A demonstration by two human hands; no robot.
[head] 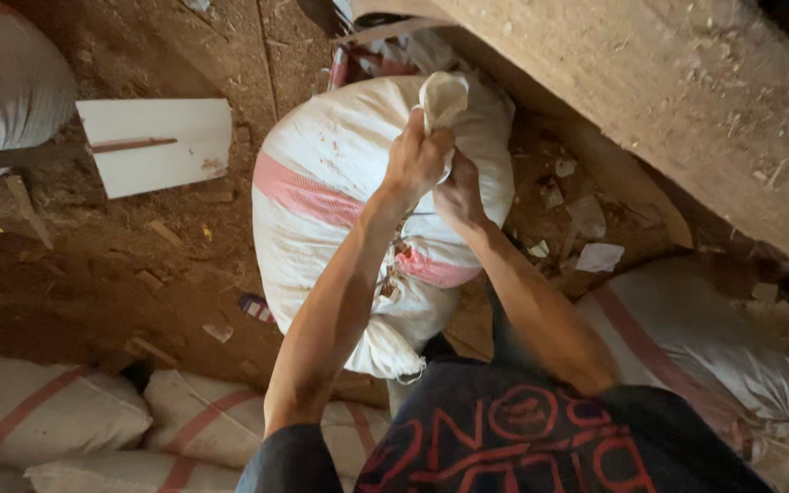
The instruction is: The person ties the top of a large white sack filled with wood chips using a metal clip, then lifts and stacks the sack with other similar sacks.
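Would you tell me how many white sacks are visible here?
6, perhaps more hidden: gripped sack in both hands, top-left sack, right-hand sack, and bottom-left sacks.

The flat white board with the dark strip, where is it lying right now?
In the head view, the flat white board lies on the dirt floor at upper left, left of the pink-striped white woven sack that both hands grip.

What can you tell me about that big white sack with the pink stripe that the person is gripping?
The big white woven sack with a pink stripe looks like plastic fabric, stuffed full and rounded, smudged with dirt. It stands on the brown earthen floor. Its neck is gathered into a twisted tuft at the top, where the left hand and right hand both clutch it.
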